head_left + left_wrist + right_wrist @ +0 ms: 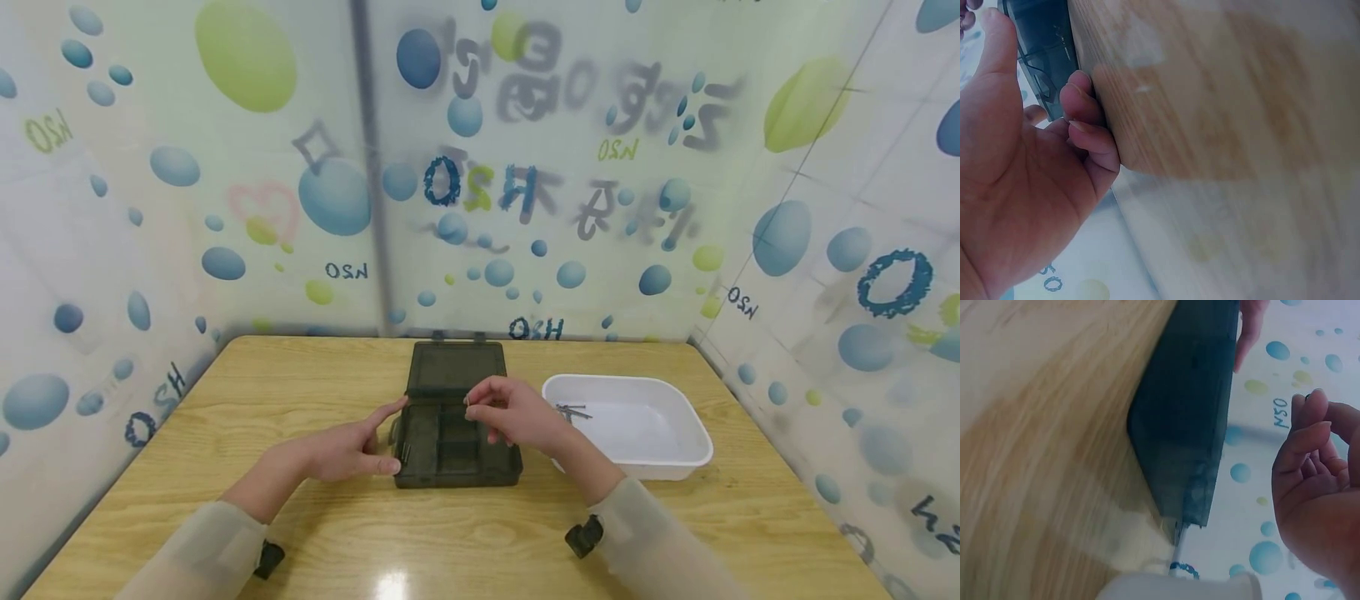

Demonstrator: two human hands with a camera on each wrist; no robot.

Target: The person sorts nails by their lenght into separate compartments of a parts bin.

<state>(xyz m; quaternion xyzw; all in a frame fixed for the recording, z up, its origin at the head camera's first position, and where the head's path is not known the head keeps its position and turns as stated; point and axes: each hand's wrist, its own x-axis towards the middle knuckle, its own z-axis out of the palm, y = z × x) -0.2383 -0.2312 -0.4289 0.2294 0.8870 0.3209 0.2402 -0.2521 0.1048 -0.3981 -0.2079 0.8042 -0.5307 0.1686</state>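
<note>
A dark translucent plastic case [457, 477] lies with its lid [457, 367] raised at the back. Several thin metal pieces, like screws or nails [406, 452], are in its left compartment. My left hand [337, 450] rests at the case's left side, index finger toward the hinge and thumb at the front corner; its other fingers bend loosely in the left wrist view. Above the case, my right hand [517, 414] pinches a small nail or screw [467, 402] between thumb and index finger. Only a dark tip shows in the right wrist view.
A white plastic tray [630, 462] stands right of the case, with several screws or nails [573, 411] at its left end. The wooden table [315, 533] is bordered by patterned curtains [480, 250] at the back and sides.
</note>
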